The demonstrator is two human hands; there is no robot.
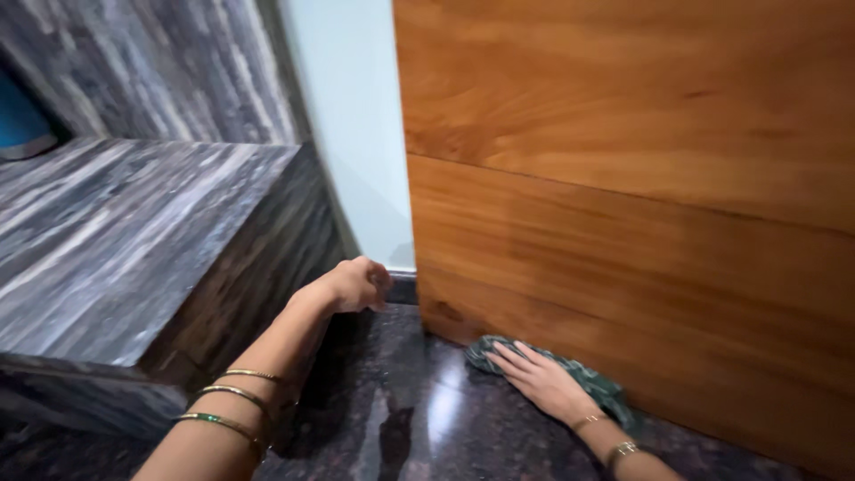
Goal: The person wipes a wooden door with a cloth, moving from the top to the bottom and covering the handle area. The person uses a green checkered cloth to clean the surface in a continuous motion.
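The right hand (541, 381) lay flat with fingers spread, pressing a crumpled green checked cloth (588, 381) against the bottom of the large brown wooden panel (623, 205), where it met the dark polished stone floor (419, 428); the left hand (354, 285) was loosely curled, holding nothing, beside the grey streaked stone block (134, 240); thin gold bangles (236, 401) sat on the left forearm.

Under my right hand (543, 381) the green cloth (588, 379) looks soft and crumpled against smooth, faintly glossy wood of the door (623, 178). The floor (419, 419) is polished dark stone; the ledge (116, 240) is streaked grey stone, matt.
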